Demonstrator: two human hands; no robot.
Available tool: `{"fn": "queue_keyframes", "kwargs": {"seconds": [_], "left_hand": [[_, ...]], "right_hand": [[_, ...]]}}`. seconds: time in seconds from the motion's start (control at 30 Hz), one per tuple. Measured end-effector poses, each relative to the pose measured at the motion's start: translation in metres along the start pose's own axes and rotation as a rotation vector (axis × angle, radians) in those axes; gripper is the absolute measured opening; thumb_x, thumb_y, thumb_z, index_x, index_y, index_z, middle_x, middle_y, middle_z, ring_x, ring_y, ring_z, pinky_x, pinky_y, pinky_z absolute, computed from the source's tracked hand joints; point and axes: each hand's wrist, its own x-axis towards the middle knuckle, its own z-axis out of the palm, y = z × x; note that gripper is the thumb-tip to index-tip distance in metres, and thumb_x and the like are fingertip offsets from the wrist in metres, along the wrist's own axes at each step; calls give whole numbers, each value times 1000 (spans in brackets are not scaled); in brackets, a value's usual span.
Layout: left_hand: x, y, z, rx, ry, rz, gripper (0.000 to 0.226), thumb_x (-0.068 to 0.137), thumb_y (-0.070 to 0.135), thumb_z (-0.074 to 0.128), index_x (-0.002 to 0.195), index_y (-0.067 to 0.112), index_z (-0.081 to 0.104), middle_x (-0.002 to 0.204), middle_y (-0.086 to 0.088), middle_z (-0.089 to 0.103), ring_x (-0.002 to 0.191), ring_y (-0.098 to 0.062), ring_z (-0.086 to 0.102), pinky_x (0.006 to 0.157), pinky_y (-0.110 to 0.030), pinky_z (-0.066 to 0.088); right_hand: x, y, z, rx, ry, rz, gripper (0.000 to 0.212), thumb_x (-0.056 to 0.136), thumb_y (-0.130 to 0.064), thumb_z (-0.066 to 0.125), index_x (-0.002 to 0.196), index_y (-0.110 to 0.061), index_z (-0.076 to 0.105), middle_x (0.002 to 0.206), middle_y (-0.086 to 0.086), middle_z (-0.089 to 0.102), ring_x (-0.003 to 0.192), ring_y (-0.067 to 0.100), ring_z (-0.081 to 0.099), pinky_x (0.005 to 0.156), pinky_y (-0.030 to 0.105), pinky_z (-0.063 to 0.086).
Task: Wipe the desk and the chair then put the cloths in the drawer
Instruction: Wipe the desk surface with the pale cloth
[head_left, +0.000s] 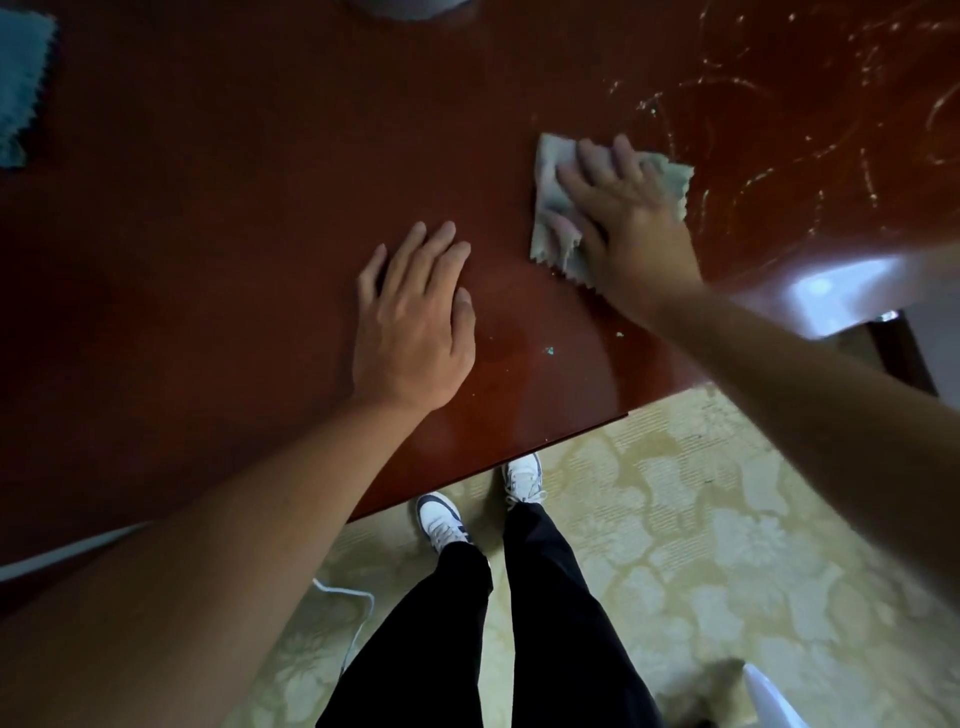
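Right of centre, right hand (623, 208) flat, fingers spread, pressing soft grey cloth (553, 208) onto desk (234, 260). Left hand (415, 322) flat, fingers straight, bracing. Cloth looks limp, light; likely best held under the palm

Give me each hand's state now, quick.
Left hand: open, flat on the desk, holding nothing.
Right hand: open, fingers straight, pressing the cloth on the desk.

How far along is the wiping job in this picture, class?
Early on. In hand: the right hand presses a grey cloth flat on the desk, while the left hand rests on it. White smears beyond the cloth and specks near the edge still need wiping. A blue cloth lies unused. The chair and drawer steps remain; neither is clearly visible.
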Motion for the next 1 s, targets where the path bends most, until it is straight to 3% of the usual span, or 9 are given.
{"fn": "queue_keyframes", "kwargs": {"seconds": [0.13,0.23,0.37,0.47,0.53,0.67,0.77,0.87,1.0], "left_hand": [[0,0,0,-3,12,0,42,95,25,45,135,13,56,148,-3,51,144,-23,38,117,-48,25],[0,-1,2,-8,21,5,42,96,24,45,135,13,56,148,-3,51,144,-22,38,118,-46,24],[-1,-2,2,-28,26,8,43,96,24,45,135,12,57,148,-3,51,143,-23,38,119,-45,23],[-2,-1,3,-27,22,4,42,96,24,44,135,13,56,148,-3,51,144,-23,38,119,-45,22],[-1,-1,2,-27,20,0,43,96,25,44,135,13,56,148,-3,51,143,-23,38,119,-45,23],[-1,-1,2,-26,29,1,43,96,25,44,135,12,56,147,-4,52,143,-24,39,119,-46,23],[-1,-1,1,-40,18,3,44,96,26,43,136,12,56,148,-5,51,144,-24,38,120,-46,23],[-2,-1,1,-37,7,6,44,96,26,43,136,11,55,148,-6,51,145,-25,37,121,-47,23],[-2,-1,0,-34,12,8,46,94,28,46,135,11,56,148,-7,51,144,-25,37,120,-47,23]], "right_hand": [[-89,-42,8,102,-23,-155,46,101,-35,44,138,-11,55,148,13,46,142,38,33,117,51,24],[-91,-30,5,129,-124,-260,46,101,-32,44,141,-10,51,151,12,42,145,37,26,119,52,21],[-36,11,-1,59,-55,-57,44,101,-22,50,142,-7,48,150,20,41,142,48,25,116,60,21],[-42,-2,2,66,29,90,47,103,-34,42,141,-8,49,150,18,42,142,46,27,116,55,21],[-74,-26,10,83,84,49,47,101,-34,48,138,-6,54,147,18,46,141,46,31,116,54,24],[-100,-19,8,70,-18,-126,45,100,-25,50,141,-8,51,150,15,43,143,38,28,118,53,22],[-62,22,-6,18,8,59,46,101,-23,44,144,-8,45,152,18,39,144,44,25,119,54,19],[-64,13,-6,26,68,200,46,104,-30,41,144,-7,46,152,18,40,143,45,27,117,54,22],[-113,-26,4,66,18,68,53,105,-41,33,143,-8,48,152,14,40,145,35,24,119,49,21]]}}
